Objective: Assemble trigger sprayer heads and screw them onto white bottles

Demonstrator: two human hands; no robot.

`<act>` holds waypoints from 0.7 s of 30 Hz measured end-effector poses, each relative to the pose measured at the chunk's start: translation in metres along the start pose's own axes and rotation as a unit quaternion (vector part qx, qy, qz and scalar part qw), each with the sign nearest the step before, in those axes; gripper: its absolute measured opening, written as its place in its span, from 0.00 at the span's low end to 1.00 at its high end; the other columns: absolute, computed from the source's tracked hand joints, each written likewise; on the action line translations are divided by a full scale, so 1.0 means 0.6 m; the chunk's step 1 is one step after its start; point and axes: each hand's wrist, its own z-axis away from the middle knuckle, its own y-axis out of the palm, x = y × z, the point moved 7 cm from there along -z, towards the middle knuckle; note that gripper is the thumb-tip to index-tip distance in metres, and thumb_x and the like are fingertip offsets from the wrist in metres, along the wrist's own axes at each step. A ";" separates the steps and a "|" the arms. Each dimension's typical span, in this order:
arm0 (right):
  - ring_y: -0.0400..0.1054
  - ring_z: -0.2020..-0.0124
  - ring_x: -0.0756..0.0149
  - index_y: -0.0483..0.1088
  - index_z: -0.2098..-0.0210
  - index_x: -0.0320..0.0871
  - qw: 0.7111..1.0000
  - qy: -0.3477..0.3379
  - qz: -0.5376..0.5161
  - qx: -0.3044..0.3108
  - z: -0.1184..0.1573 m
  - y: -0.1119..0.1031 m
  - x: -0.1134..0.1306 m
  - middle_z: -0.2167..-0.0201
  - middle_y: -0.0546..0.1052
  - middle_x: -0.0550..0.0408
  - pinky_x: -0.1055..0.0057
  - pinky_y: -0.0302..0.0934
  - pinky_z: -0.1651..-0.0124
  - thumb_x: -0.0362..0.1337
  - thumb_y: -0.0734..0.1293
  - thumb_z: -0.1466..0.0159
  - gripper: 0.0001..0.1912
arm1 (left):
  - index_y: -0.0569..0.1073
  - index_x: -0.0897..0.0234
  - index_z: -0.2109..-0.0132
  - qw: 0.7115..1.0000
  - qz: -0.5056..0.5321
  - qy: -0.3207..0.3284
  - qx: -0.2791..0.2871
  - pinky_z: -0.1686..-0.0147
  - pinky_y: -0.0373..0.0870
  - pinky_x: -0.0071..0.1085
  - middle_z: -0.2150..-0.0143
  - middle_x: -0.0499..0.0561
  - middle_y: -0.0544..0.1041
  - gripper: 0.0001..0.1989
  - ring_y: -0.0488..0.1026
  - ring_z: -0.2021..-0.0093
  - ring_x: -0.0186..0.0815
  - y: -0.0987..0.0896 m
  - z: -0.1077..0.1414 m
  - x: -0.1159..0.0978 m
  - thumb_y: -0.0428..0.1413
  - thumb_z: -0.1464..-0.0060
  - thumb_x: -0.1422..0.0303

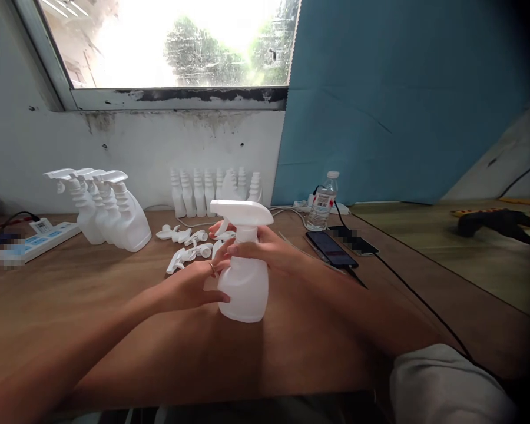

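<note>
Taking the held spray bottle [245, 291] as landmark: on the table [176, 353], loose spray heads [181, 237] lie behind it, slightly left; farther behind stands a row of headless bottles [198, 195]. Behind-left stand the fitted bottles [133, 222], farther left the power strip [48, 242]. Behind-right are two phones [331, 248] and, farther back, a water bottle [321, 206].

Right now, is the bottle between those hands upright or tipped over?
Upright: the bottle has its spray head on top and its base facing down.

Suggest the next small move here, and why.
Probably a slight tightening twist with the right hand: it grips around the neck, the left hand steadies the bottle, and the sprayer head sits on top, though how tight it is can't be seen.
</note>
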 end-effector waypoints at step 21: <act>0.72 0.74 0.69 0.63 0.60 0.45 0.928 0.078 -0.034 -0.363 0.137 -0.228 -0.123 0.57 0.74 0.54 0.66 0.67 0.69 0.38 0.74 0.48 0.20 | 0.66 0.69 0.39 0.813 -0.284 -0.346 -0.372 0.54 0.70 0.36 0.56 0.57 0.77 0.31 0.74 0.58 0.43 -0.220 0.161 0.313 0.58 0.46 0.58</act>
